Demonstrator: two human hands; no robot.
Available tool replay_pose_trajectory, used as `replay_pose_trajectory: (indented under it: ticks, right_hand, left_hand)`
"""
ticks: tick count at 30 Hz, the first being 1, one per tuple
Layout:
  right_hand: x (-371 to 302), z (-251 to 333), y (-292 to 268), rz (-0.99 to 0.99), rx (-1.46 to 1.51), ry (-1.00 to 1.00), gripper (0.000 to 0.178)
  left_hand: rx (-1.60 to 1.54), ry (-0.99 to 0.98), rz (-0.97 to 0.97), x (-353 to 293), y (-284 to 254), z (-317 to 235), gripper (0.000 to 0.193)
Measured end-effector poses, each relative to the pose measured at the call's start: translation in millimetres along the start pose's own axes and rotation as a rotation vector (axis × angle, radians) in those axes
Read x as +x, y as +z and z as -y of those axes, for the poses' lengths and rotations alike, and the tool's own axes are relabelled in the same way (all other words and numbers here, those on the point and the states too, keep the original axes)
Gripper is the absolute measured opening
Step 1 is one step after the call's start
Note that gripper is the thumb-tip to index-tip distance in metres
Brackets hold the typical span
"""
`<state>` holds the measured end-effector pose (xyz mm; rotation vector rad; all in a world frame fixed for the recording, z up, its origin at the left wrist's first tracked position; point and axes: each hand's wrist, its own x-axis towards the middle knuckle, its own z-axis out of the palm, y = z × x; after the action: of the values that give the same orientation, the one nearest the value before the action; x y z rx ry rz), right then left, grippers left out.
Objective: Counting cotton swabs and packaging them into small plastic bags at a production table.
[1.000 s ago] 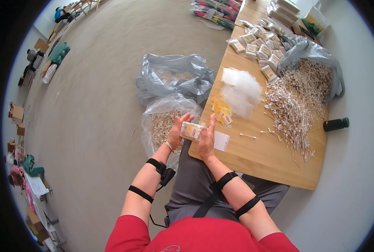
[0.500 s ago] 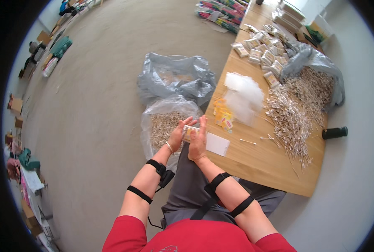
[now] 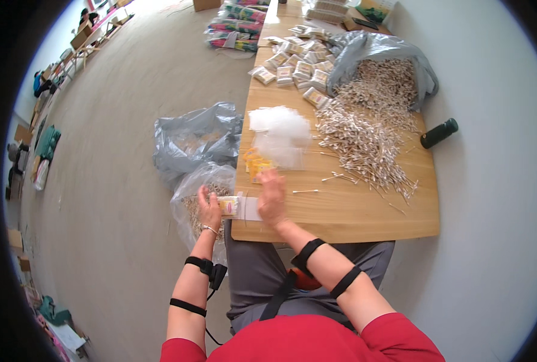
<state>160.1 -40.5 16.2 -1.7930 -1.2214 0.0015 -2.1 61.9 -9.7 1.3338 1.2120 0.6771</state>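
Observation:
My left hand point(image 3: 209, 210) holds a small clear packet of cotton swabs point(image 3: 228, 207) with a label on its face, over the table's near left edge. Beside it my right hand point(image 3: 272, 198) hovers over the table, its fingers smeared by motion, so I cannot see whether they grip anything. A white card point(image 3: 252, 209) lies on the tabletop between the two hands. Small yellow cards point(image 3: 255, 163) are just beyond my right fingertips. Farther back lies a stack of clear plastic bags point(image 3: 280, 134).
Loose cotton swabs point(image 3: 365, 139) spill from a grey plastic bag point(image 3: 428, 72) on the wooden table point(image 3: 341, 223). Filled packets point(image 3: 301, 69) are heaped at the back. A dark green bottle point(image 3: 439, 133) lies at right. Two plastic bags, grey point(image 3: 190, 136) and clear point(image 3: 187, 187), stand left of the table.
My hands have parted: the left keeps the packet, while the right has come off it and moved over the table. The view has swung to the right.

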Motion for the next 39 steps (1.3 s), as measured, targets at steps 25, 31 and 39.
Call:
replay_pose_trajectory:
  ticks: [25, 31, 39]
  right_hand:
    - [-59.2, -102.3, -180.8, -0.247, -0.558, 0.222, 0.024]
    - [-61.6, -94.4, -149.1, -0.170, -0.385, 0.222, 0.014]
    - [-38.0, -101.5, -168.4, -0.229, -0.394, 0.311, 0.025]
  left_hand:
    - [0.611, 1.013, 0.402, -102.0, 184.3, -31.9, 0.010]
    - [0.686, 1.009, 0.252, -109.4, 192.4, -37.5, 0.030]
    - [0.667, 1.020, 0.345, -100.9, 189.4, -31.7, 0.028]
